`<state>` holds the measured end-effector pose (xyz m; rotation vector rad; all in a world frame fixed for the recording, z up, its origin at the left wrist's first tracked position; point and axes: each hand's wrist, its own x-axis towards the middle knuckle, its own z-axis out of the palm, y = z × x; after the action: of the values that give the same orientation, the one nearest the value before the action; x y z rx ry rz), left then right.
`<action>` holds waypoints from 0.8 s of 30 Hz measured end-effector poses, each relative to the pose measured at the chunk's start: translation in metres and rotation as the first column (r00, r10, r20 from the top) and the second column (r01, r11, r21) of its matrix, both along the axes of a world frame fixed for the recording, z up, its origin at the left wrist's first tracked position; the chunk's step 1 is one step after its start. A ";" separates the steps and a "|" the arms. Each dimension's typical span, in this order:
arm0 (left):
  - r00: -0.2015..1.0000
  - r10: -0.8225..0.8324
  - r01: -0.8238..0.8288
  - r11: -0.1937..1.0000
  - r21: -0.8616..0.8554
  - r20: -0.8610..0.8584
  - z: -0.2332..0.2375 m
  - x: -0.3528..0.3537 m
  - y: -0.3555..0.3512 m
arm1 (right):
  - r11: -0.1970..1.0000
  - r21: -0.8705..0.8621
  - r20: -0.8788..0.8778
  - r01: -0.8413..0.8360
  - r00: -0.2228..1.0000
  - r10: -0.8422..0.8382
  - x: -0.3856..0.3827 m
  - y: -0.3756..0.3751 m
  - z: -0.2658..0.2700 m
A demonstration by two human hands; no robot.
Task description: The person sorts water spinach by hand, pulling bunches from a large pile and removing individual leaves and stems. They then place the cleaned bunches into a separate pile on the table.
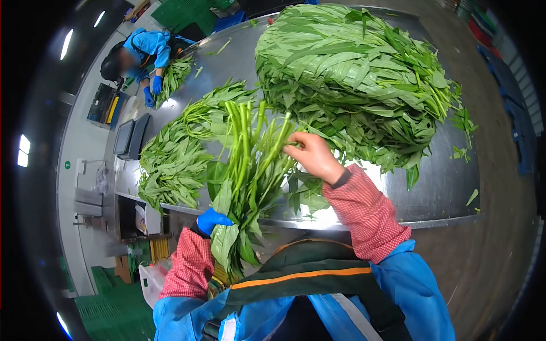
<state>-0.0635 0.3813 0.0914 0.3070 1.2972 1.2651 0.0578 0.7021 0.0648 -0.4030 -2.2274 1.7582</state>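
Note:
My left hand (214, 221), in a blue glove, is closed around the leafy lower part of a bunch of water spinach (244, 153). The cut stems point up and away from me, with the leaves hanging below the table's near edge. My bare right hand (313, 156) pinches a thin stem at the right side of this bunch, near the stem ends. Behind it rises a large heap of water spinach (347, 74). Another pile of the greens (173, 162) lies to the left, its leaves toward the near edge.
A metal table (227, 62) carries the greens, with loose leaves scattered about. At the far left a co-worker (145, 54) in blue gloves handles more greens. A dark device like a scale (132, 136) stands at the left edge. Green crates (114, 312) are on the floor.

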 end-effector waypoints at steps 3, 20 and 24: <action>0.986 0.133 -0.121 0.986 -0.113 0.101 0.001 -0.001 -0.010 | 0.964 -0.251 -0.178 -0.090 0.983 0.045 0.014 0.011 -0.017; 0.996 0.087 -0.085 0.991 -0.101 0.017 0.000 -0.005 -0.002 | 0.938 0.346 0.153 0.027 0.984 -0.085 0.015 0.008 0.019; 0.976 0.183 -0.183 0.983 -0.016 0.120 -0.004 -0.007 -0.008 | 0.671 -0.740 -0.141 -0.040 0.985 -0.096 0.032 0.035 -0.006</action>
<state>-0.0705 0.3734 0.0876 0.1063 1.2462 1.4131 0.0899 0.7375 0.0590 -0.4130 -1.2714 2.5233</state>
